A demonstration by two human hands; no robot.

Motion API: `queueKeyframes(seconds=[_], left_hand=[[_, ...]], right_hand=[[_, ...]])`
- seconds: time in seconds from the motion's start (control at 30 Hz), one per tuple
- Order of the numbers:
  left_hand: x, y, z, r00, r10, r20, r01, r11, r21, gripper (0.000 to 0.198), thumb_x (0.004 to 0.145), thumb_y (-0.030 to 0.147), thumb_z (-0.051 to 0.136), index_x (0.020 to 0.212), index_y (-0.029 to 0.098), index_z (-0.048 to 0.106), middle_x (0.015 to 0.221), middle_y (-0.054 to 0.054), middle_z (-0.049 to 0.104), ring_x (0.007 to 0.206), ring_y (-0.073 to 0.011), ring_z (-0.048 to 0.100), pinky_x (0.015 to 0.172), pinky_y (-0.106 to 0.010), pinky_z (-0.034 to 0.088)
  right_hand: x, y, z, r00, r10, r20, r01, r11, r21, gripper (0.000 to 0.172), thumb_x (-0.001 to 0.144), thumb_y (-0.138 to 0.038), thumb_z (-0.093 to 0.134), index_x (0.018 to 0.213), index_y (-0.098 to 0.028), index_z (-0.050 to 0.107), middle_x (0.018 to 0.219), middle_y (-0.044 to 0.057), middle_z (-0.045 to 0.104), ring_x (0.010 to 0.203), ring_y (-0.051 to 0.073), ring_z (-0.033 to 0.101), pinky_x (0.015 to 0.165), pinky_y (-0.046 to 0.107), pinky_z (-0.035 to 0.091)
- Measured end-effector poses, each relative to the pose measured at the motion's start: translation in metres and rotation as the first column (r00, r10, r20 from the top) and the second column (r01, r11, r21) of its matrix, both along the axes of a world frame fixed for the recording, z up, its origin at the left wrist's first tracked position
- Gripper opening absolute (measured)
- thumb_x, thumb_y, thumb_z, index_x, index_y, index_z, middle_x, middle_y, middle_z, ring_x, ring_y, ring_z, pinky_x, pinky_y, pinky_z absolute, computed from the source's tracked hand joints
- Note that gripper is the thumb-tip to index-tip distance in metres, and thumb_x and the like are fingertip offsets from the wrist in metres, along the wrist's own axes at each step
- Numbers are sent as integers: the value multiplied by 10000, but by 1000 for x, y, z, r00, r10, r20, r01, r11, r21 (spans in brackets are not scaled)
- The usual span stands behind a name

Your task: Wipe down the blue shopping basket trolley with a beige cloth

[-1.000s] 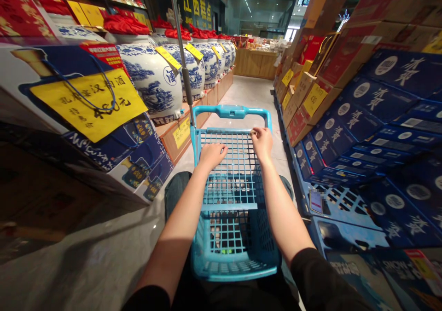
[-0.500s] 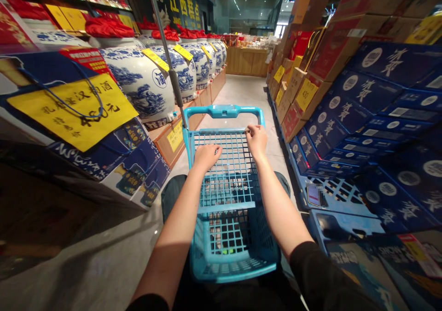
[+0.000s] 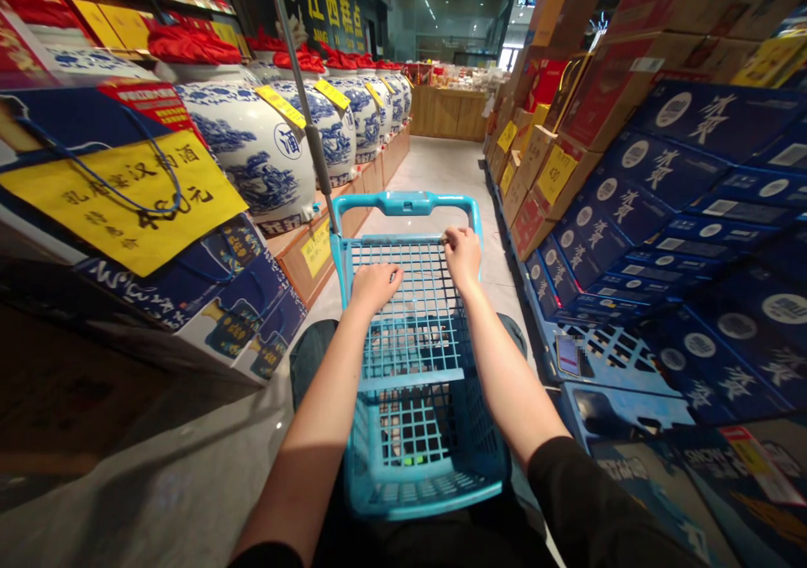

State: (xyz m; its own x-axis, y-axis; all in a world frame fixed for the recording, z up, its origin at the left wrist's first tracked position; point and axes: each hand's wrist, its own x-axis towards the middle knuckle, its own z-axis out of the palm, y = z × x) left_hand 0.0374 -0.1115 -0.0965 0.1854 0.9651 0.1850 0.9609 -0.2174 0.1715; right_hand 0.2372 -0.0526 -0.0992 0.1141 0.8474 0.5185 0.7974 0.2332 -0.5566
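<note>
Both my hands are on the blue cart (image 3: 416,475), which stands in the aisle right in front of me, its basket between my forearms. My right hand (image 3: 463,255) is at the far end of the mesh flap (image 3: 416,333). Its fingers (image 3: 451,236) are wrapped tight around the bar (image 3: 397,239) along the flap's top edge, near the bar's right end. My left hand (image 3: 377,286) lies on the mesh itself, a little nearer to me and to the left of the right one. The fingers are curled under, knuckles forward; whether they hook through the grid or only press on it I cannot tell. The cart's handle (image 3: 403,204) arches just beyond the bar, and neither hand touches it.

A grey pole (image 3: 301,97) rises at a slant from the cart's left far corner. To my left, blue-and-white jars (image 3: 252,152) with red cloth tops stand in a row on a wooden shelf (image 3: 303,253). Nearer to me a yellow sign (image 3: 119,198) hangs on stacked boxes (image 3: 233,299). To my right, dark blue cartons (image 3: 656,173) lean in stacks on a blue pallet (image 3: 605,358), with brown cartons above and beyond them. The pale floor (image 3: 441,165) runs on ahead.
</note>
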Motion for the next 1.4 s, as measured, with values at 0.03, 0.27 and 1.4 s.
queueKeyframes(seconds=[0.03,0.27,1.4], left_hand=[[0,0,1,1000,-1,-1,1,1000,-4,396,1092,324,425,1179,235,801,1217,-95,810,1182,-310,738,1051,-425,515],[1,0,1,1000,5,-19,-5,1000,-1,403,1099,335,419,1180,224,798,1237,-102,804,1206,-313,731,1059,-420,517],[-1,0,0,1000,10,-22,-10,1000,9,397,1090,331,437,1200,219,801,1220,-98,812,1180,-314,748,1045,-430,533]], right_hand=[[-3,-1,-1,999,30,26,-30,1000,-6,314,944,-75,471,1030,-197,748,1146,116,684,1069,261,564,975,373,459],[-30,-6,-1,970,199,143,-195,980,-41,360,953,-68,470,1118,-204,760,1230,121,699,1107,277,566,964,375,457],[-21,-4,-4,984,180,3,-180,983,-20,385,935,-84,501,1180,-178,783,1262,133,703,1173,286,611,1071,410,489]])
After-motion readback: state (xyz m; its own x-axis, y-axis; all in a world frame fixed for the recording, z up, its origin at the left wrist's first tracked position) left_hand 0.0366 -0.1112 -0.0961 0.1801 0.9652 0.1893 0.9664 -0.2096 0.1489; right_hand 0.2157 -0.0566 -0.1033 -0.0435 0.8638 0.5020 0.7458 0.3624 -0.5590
